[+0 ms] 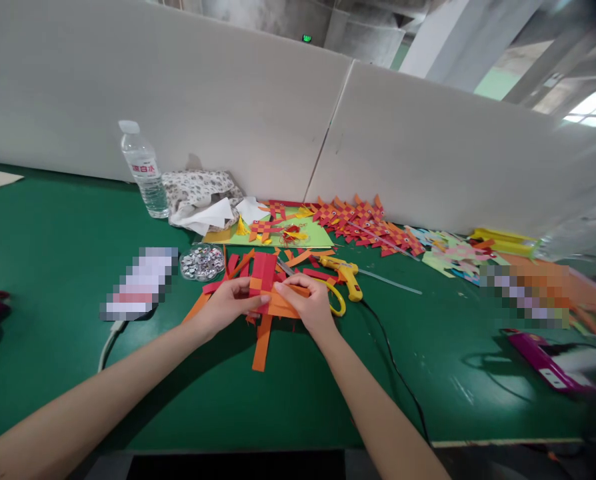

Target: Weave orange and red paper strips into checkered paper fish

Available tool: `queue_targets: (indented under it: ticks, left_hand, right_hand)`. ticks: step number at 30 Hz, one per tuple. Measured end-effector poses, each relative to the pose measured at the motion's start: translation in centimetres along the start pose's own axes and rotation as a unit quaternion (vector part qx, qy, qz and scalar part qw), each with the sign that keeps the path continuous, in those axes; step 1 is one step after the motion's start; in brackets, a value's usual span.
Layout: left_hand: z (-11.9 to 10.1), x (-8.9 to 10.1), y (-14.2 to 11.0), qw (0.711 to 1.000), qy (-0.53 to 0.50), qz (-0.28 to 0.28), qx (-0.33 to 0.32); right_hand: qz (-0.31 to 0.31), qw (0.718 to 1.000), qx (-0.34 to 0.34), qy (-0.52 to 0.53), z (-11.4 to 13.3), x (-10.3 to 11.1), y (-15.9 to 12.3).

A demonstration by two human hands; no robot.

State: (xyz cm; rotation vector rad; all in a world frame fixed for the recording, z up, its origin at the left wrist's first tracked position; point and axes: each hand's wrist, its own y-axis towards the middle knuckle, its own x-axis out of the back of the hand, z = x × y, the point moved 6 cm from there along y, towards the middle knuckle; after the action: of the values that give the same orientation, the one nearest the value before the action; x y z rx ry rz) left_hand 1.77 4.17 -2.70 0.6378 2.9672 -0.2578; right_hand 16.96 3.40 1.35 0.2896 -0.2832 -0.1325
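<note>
Both my hands grip a small weave of red and orange paper strips (265,268), held just above the green table. My left hand (228,305) pinches its left edge, thumb lying across the front. From the right, my right hand (309,305) closes thumb and fingers on the orange strips. One orange strip (261,347) hangs down below the weave. Behind my right hand lie scissors with yellow handles (339,301), partly hidden. A yellow glue gun (345,272) rests to their right. Loose red and orange strips (238,263) are scattered behind my hands.
A clear bag of googly eyes (203,261) and a blurred-out phone (141,283) on a cable lie left. Farther back stand a water bottle (145,173) and a patterned cloth bag (201,190). Finished woven fish (358,220) pile against the white partition (203,87). Right is a purple power strip (548,363).
</note>
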Motion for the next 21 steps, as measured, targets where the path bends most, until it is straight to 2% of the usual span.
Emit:
queue_targets:
  ticks: [9, 15, 21]
  left_hand:
    - [0.0, 0.1, 0.1, 1.0, -0.007, -0.019, 0.016]
    - [-0.2, 0.3, 0.2, 1.0, 0.002, -0.027, 0.0]
    - [-0.3, 0.2, 0.1, 1.0, 0.005, -0.026, -0.01]
  right_hand:
    - [0.046, 0.998, -0.047, -0.001, -1.2, -0.4, 0.1]
    - [0.055, 0.998, -0.032, -0.002, -1.0, -0.6, 0.1]
    - [0.073, 0.996, -0.046, 0.0, -0.9, -0.9, 0.0]
